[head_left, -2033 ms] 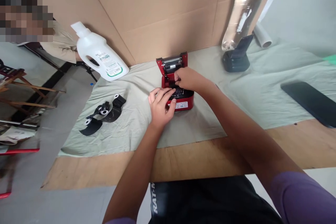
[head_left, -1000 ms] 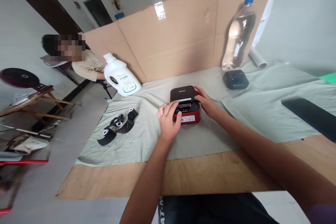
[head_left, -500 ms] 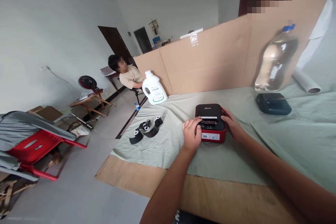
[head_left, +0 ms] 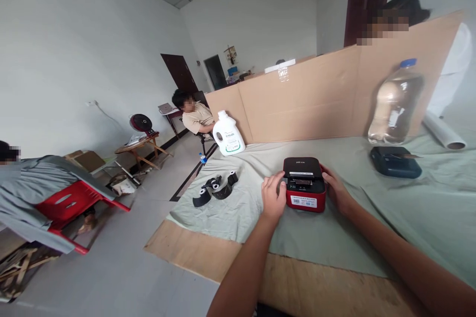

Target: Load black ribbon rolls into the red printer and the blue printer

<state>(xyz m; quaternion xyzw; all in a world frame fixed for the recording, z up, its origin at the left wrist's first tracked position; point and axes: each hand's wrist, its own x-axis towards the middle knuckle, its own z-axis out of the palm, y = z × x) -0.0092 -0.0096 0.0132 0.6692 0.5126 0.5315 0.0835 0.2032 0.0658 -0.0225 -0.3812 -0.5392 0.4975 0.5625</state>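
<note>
A small red printer (head_left: pixel 305 185) with a closed black lid sits on the pale green cloth (head_left: pixel 241 208). My left hand (head_left: pixel 273 197) grips its left side, thumb and fingers curled against the casing. On the other side my right hand (head_left: pixel 336 189) presses against the casing, fingers together. Both hands hold the printer between them.
Black label rolls (head_left: pixel 215 189) lie left of the printer. A white detergent jug (head_left: pixel 229 133), a clear water bottle (head_left: pixel 394 104), a dark blue printer (head_left: pixel 395 161) and a paper roll (head_left: pixel 444 131) stand before a cardboard wall (head_left: pixel 316 96). People sit at left.
The printer's lid, open two seconds ago, is closed. My hands have moved from inside it to its two sides. My view has lifted toward the room.
</note>
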